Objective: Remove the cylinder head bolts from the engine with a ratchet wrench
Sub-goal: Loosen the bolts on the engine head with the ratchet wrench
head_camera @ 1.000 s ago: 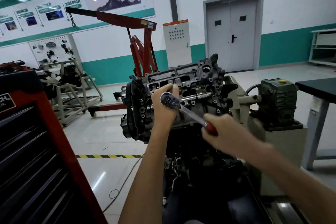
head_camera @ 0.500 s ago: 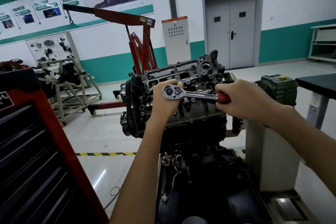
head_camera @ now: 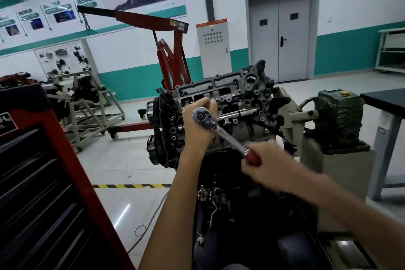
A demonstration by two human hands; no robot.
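Right hand (head_camera: 266, 161) grips ratchet wrench (head_camera: 221, 133) handle (blurred); left hand (head_camera: 197, 126) cups its head.

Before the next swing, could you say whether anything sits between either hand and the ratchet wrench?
Nothing visible: the right hand grips the ratchet wrench handle, the left hand holds it behind the head.

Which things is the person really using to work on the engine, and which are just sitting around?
Part of the job:
- ratchet wrench
- engine
- left hand, holding the wrench's head
- right hand, gripping its red handle

Just sitting around:
- red hoist
- tool chest
- grey cabinet
- dark table
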